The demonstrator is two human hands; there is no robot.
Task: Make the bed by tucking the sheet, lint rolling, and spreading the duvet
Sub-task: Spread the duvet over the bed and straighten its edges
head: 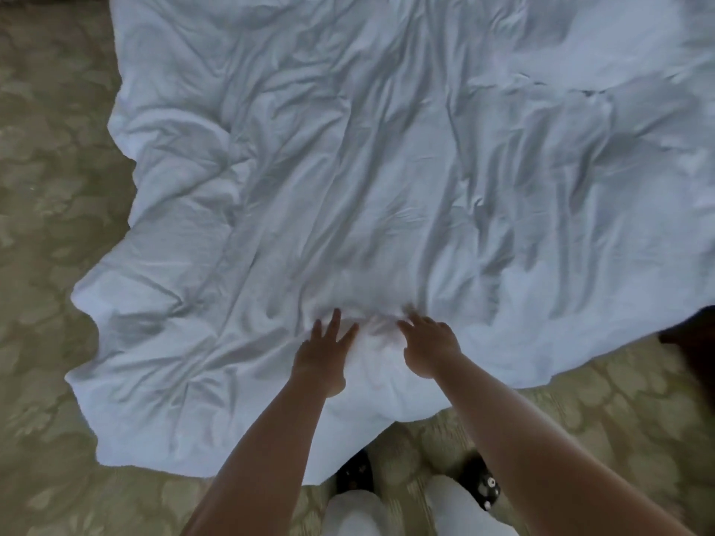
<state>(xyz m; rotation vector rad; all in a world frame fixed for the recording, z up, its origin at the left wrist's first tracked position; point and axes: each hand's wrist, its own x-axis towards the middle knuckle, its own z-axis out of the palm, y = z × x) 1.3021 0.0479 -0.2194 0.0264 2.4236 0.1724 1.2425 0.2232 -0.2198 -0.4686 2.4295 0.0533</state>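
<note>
A white duvet (387, 187) lies spread and heavily creased across most of the view, its wavy left edge and its near edge hanging over a patterned olive-green carpet (50, 226); bare carpet runs all along the left side and along the near side, where the person stands. The left hand (323, 352) rests flat on the duvet near its near edge, fingers straight and spread apart. The right hand (427, 348) lies just beside it on the same fold, fingers extended and lightly bent, clamped on nothing. A dark object (692, 350), too blurred to identify, sits at the right edge beside the duvet's corner. Dark patterned slippers (354, 471) stand on the carpet below the hands. No writing is readable.
</note>
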